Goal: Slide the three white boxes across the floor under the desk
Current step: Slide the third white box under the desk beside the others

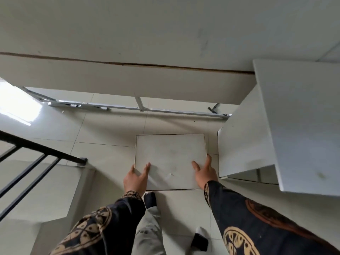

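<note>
Seen from above, a white box lies flat on the tiled floor just short of the bench; the left hand grips its near-left corner, and the right hand presses spread fingers on its near-right edge, neither hand clenched. Judged from this position, an uneven push could rotate the box toward the white panel standing just beside its right edge, or drive it against the metal floor rail under the bench. Only one box is identifiable.
</note>
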